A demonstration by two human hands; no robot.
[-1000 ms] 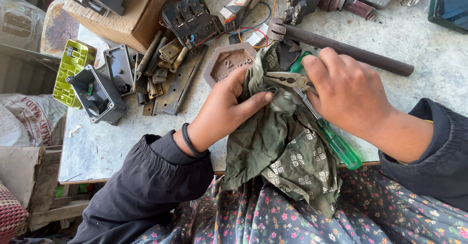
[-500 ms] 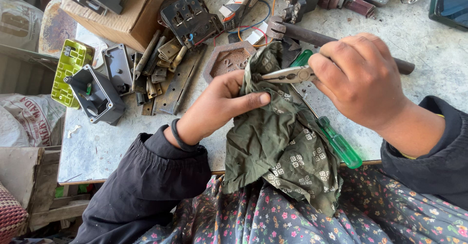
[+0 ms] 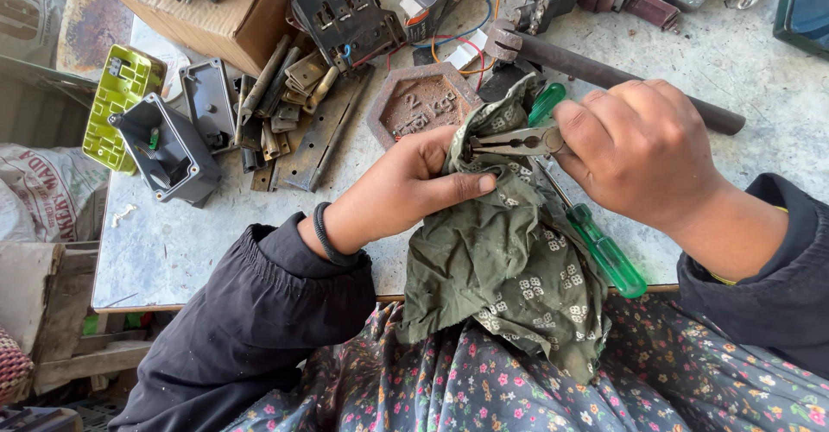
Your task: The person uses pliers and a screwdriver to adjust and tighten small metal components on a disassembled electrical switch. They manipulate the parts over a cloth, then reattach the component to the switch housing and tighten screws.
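My left hand grips a dark green patterned cloth that hangs over the table's front edge onto my lap. My right hand holds metal pliers, whose jaws point left into the top fold of the cloth, close to my left fingers. A green-handled screwdriver lies on the table under my right wrist, partly covered by the cloth. Just behind the cloth sits a rusty hexagonal weight.
A grey worktable carries a long metal bar, a black switch board, loose metal strips, a grey plastic box, a lime-green part and a cardboard box.
My right hand has lifted and shifted up with the pliers, and their jaws now reach into the cloth. My left hand has pulled the cloth tighter.
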